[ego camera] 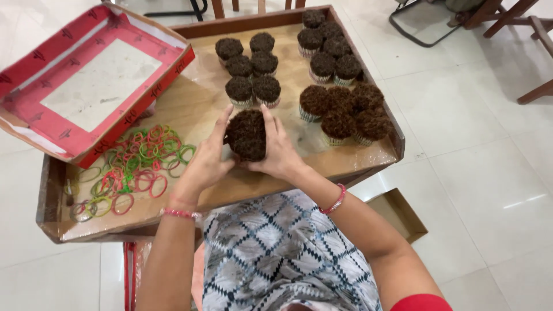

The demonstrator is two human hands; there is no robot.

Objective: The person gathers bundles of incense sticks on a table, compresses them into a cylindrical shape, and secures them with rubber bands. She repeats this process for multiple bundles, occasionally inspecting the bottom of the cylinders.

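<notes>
Floor of large pale glossy tiles (484, 173) with thin grout lines, bright patches reflecting overhead light. Dark wooden furniture legs (533, 34) stand at upper right; a black metal frame (415, 29), possibly a chair base, lies beside them. More wooden legs (259, 6) cross the top edge.

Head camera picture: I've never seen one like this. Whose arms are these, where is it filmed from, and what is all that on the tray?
The camera sits on a person's head and looks down, so the arms are their own. The left hand and right hand together hold one dark brown, fuzzy round bundle. More such bundles, in pleated paper cups, stand on the shallow wooden tray. Beside the left hand lies a heap of coloured rubber bands, and a red cardboard box lid rests on the tray's corner.
</notes>
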